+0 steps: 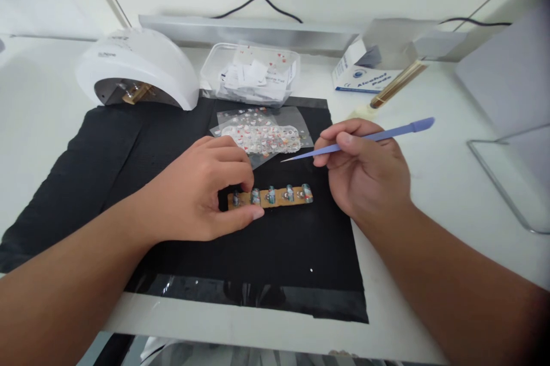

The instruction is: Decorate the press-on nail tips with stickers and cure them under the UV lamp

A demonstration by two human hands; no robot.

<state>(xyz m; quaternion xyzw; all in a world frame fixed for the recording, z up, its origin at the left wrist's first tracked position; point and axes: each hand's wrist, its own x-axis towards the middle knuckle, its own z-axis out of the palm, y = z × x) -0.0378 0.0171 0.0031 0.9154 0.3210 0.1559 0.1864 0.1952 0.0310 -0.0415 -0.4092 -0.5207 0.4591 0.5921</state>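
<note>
Step in hand: judged to be close detail work on the tan flat strip (281,199) carrying five glossy blue-green nail tips (290,193).
Strip position: lies on the black sheet mat (258,260), in front of the clear decorated plastic tray (266,139).
Left hand (212,188): thumb at the near edge, forefinger at the far edge, apparently pinching the strip's left part; pressure cannot be told.
Right hand (367,168): pinches the slender purple pointed tool (387,134); its tip is apart from the strip, just beside the tray.
Next move: in judgement, calls for a steady strip and a fine, controlled tool tip.
Mat edge: right edge passes under the right wrist, near the strip's right end.
Open room: bare mat on the near side; the far side is tighter, with the tray close.
Far boundary: white domed lamp (141,59) left, white-and-blue card box (365,81) right.
</note>
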